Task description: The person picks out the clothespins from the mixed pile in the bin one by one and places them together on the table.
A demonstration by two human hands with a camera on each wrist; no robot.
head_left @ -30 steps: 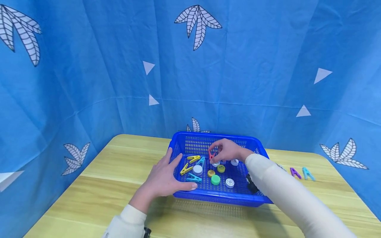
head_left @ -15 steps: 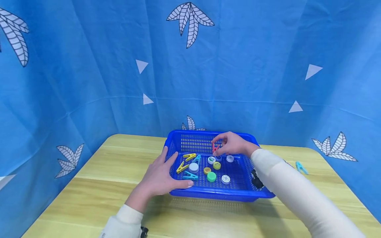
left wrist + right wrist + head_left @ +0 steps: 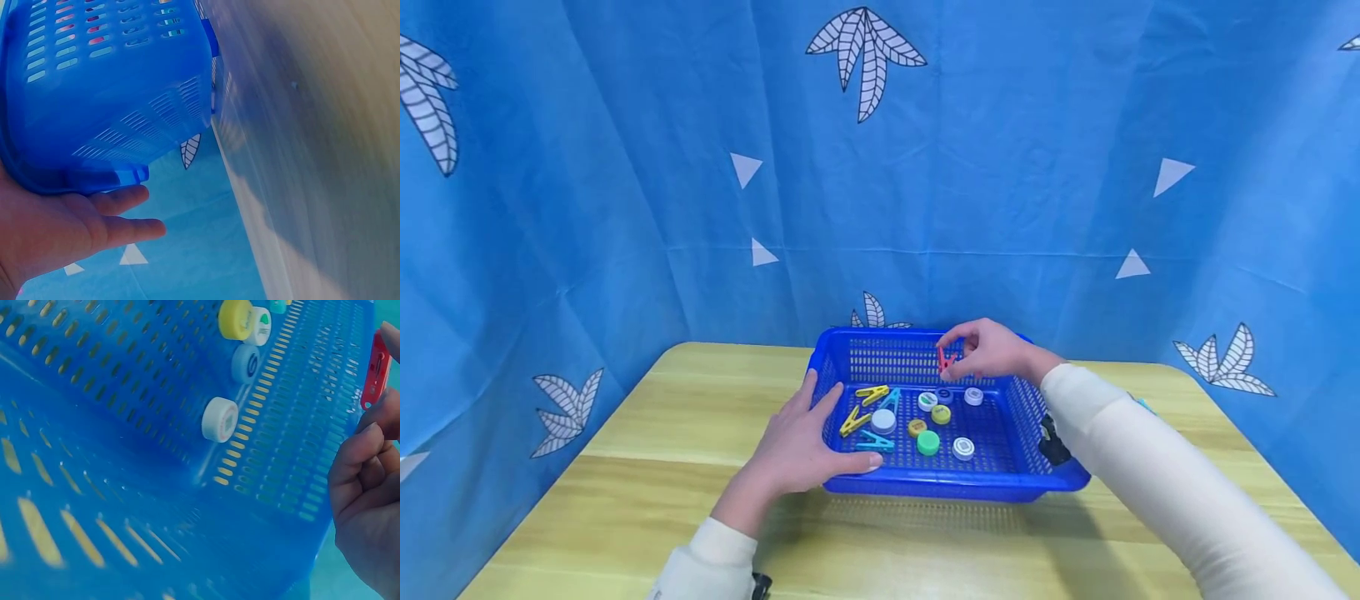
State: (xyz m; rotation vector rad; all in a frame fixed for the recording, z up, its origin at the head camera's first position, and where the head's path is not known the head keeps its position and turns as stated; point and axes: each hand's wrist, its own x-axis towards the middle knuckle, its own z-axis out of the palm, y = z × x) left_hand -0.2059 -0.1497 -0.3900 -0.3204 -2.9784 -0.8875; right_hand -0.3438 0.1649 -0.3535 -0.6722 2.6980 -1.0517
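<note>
My right hand pinches a red clothespin between thumb and fingers, raised over the back part of a blue mesh basket. The right wrist view shows the red clothespin clear of the basket floor. Spread over the basket's left front corner, my left hand has straight fingers along the rim. Inside lie yellow clothespins, light-blue clothespins and several bottle caps, among them a green cap, a yellow cap and a large white cap.
The basket stands on a wooden table. A light-blue thing shows just past my right sleeve, mostly hidden by it. Blue patterned cloth hangs behind the table and along its sides.
The red clothespin has risen from among the caps toward the back rim, in my right hand. My left hand keeps its place on the basket corner. The head view has shifted slightly.
</note>
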